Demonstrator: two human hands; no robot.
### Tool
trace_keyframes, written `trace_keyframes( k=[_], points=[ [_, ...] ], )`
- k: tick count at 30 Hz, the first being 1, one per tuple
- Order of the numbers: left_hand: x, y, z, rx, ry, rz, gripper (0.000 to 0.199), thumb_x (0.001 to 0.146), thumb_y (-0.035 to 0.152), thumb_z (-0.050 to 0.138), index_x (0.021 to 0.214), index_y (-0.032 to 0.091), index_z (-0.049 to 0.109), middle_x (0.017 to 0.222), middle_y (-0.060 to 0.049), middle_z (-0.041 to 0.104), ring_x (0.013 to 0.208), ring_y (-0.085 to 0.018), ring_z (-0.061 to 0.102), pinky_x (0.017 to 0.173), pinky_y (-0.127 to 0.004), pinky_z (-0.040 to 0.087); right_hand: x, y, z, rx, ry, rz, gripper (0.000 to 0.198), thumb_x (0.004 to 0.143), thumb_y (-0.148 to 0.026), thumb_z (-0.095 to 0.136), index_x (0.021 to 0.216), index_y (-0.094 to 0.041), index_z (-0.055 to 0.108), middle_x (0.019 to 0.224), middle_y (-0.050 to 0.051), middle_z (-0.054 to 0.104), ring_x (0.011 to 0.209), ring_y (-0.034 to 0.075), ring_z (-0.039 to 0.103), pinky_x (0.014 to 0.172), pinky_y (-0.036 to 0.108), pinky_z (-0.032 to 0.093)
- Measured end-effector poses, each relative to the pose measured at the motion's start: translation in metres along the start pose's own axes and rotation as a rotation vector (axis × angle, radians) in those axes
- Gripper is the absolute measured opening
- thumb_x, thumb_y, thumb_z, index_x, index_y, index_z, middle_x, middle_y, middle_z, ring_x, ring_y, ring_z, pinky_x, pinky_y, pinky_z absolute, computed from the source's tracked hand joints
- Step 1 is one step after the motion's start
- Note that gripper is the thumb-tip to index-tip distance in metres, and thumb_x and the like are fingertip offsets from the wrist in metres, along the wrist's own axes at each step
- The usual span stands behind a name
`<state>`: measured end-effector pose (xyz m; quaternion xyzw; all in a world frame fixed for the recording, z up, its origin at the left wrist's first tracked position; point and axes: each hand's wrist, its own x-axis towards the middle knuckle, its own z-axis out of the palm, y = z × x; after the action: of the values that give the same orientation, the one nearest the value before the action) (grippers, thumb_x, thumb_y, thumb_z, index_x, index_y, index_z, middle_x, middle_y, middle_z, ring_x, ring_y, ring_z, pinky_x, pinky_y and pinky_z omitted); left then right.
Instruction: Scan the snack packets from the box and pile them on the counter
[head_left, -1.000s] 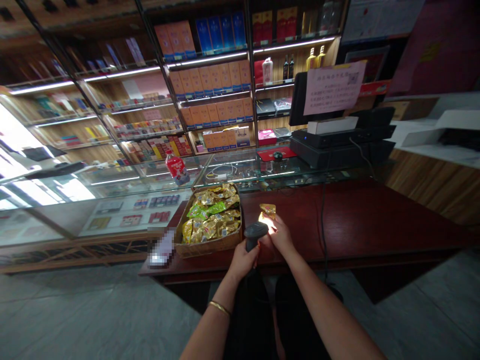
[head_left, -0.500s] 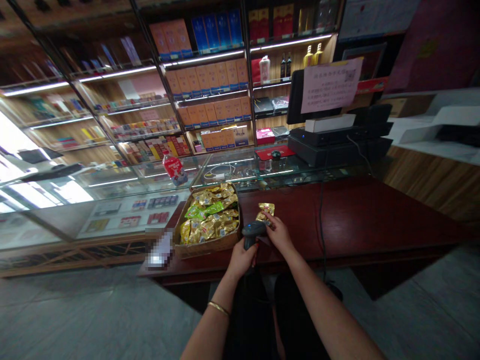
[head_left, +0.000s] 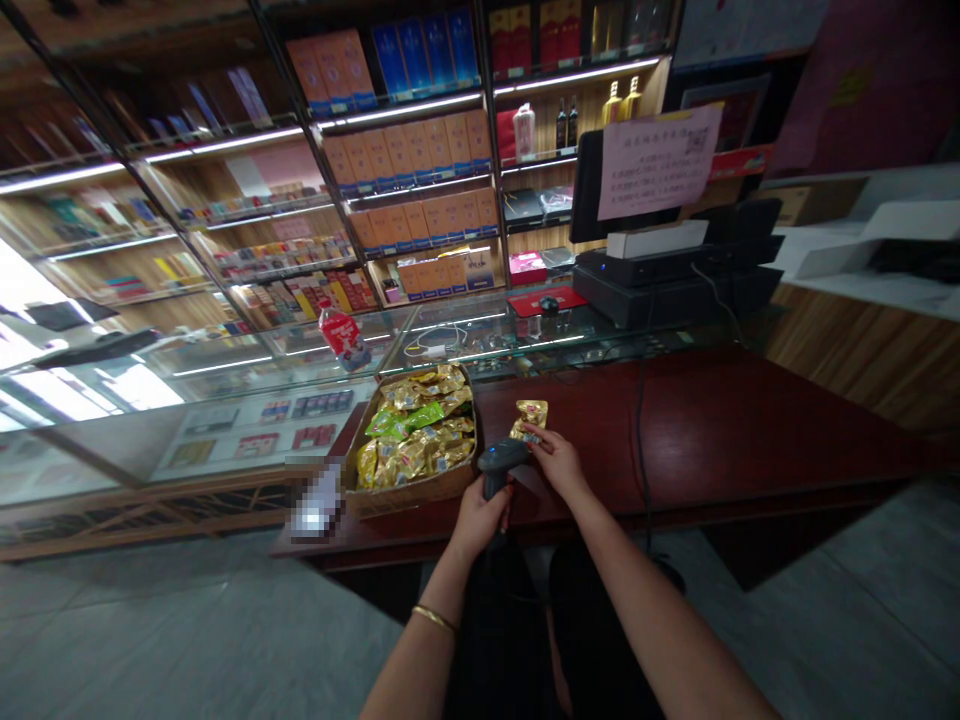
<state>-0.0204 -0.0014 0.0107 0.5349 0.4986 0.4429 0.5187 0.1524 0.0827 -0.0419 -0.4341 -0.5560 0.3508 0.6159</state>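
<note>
My left hand [head_left: 481, 515] is wrapped round the handle of a dark grey barcode scanner [head_left: 502, 457], whose head carries a small blue light. Just right of the scanner head, my right hand [head_left: 556, 463] pinches the lower end of a small gold snack packet [head_left: 532, 412] over the dark red desk [head_left: 720, 430]. The scanner head partly hides where the fingertips meet the packet. Left of both hands stands an open cardboard box [head_left: 412, 497] filled with gold packets and a green one [head_left: 405, 422].
Behind the desk runs a glass counter [head_left: 480, 340] with a red-labelled bottle [head_left: 343, 335] on it. A monitor with a pink paper sign [head_left: 660, 165] stands at back right above a black cash drawer [head_left: 675, 290]. A cable [head_left: 643, 440] crosses the desk. Shelves of boxed goods [head_left: 409, 155] line the wall.
The view has shifted slightly, so most things sit a little further left and up. Both hands keep their holds on the scanner and the packet.
</note>
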Motion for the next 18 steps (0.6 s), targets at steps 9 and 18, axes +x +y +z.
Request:
trace_keyframes(
  k=[9, 18],
  points=[
    [-0.002, -0.001, 0.001, 0.025, 0.025, 0.031, 0.032, 0.078, 0.045, 0.071, 0.086, 0.017, 0.058, 0.048, 0.007, 0.052, 0.035, -0.009, 0.044, 0.037, -0.021, 0.037, 0.001, -0.008, -0.002, -0.18, 0.023, -0.039, 0.03, 0.098, -0.036, 0.066, 0.124, -0.021, 0.064, 0.127, 0.008, 0.066, 0.107, 0.023, 0.067, 0.093, 0.045, 0.057],
    [-0.003, -0.004, 0.001, 0.028, -0.003, 0.063, 0.034, 0.078, 0.049, 0.07, 0.078, 0.018, 0.056, 0.045, 0.007, 0.051, 0.033, -0.01, 0.043, 0.036, -0.021, 0.035, 0.0, -0.013, -0.005, -0.343, 0.026, -0.084, 0.029, 0.098, -0.036, 0.064, 0.121, -0.019, 0.065, 0.121, 0.007, 0.069, 0.103, 0.022, 0.068, 0.091, 0.045, 0.057]
  ],
)
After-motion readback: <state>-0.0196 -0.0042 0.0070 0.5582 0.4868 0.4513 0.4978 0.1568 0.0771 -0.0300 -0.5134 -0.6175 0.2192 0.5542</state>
